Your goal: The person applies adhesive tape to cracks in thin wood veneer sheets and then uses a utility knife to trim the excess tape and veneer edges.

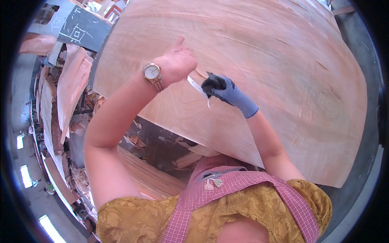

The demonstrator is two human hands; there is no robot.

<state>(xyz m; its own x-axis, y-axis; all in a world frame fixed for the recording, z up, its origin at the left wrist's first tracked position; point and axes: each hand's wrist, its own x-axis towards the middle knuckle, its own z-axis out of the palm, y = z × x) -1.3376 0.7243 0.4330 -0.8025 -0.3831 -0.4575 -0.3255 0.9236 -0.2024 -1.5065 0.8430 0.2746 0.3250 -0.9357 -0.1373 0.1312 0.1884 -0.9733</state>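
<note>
My left hand (177,61), bare and with a watch (152,72) on the wrist, is over a large, thin sheet of wood veneer (275,81). One finger points away from me while the others curl in. From beside that hand a narrow white strip of tape (197,85) with small holes runs to my right hand (227,90), in a blue-grey glove with a dark palm. The gloved fingers are closed around the strip's lower part, its loose end hanging below. A dark pointed piece shows at those fingertips; I cannot make out what it is.
Long veneer pieces (73,83) and scraps lie along the left. Stacked wood sheets (150,172) sit below my left arm, near broken scraps (135,141). A dark board with chalk marks (83,30) stands at the far left. Splits run through the big sheet's far part.
</note>
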